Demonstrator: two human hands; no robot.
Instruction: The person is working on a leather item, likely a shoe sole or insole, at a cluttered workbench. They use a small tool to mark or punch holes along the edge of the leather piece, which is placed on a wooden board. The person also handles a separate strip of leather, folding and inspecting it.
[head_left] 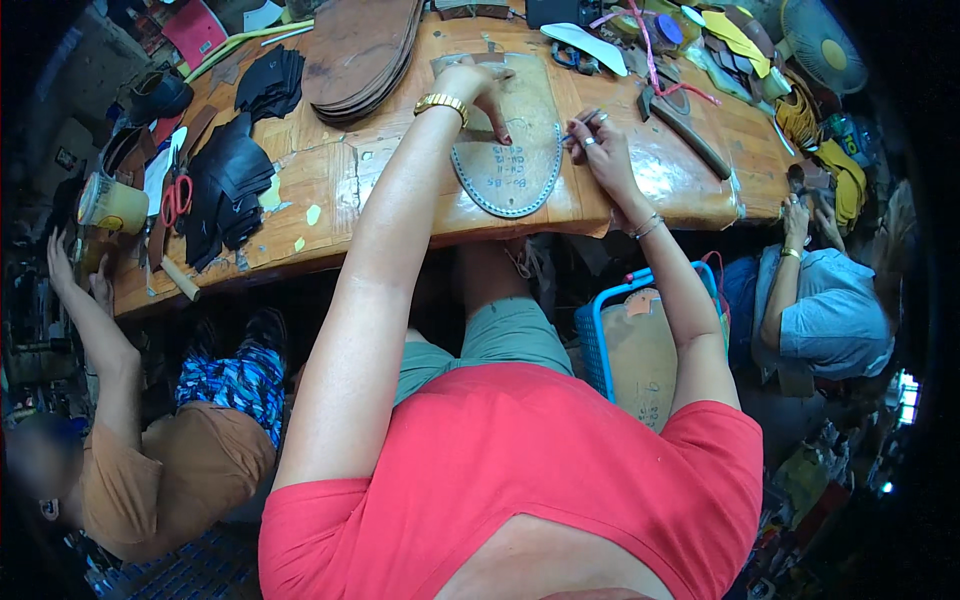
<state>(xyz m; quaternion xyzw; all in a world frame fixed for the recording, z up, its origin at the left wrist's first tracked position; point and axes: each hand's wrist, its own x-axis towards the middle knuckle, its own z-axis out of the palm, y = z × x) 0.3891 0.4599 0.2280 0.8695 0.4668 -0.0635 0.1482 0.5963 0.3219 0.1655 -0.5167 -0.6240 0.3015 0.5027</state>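
On the wooden table in front of me lies a flat tan pattern piece (pixel 530 115), rounded at the near end, with handwriting on it and a dotted pale-blue line along its edge. My left hand (pixel 482 92) rests on its upper part, fingers apart, thumb pointing toward me. Close to the piece's right edge, my right hand (pixel 607 160) is closed around a slim pen-like tool (pixel 580 128). The tool's tip is too small to make out. A hammer (pixel 688 132) lies to the right of that hand.
A stack of brown leather pieces (pixel 362 55) sits left of the pattern, with black leather pieces (pixel 225 180) and red-handled scissors (pixel 176 200) farther left. A blue basket (pixel 597 350) stands by my right side. Co-workers sit at left (pixel 180 470) and right (pixel 835 310).
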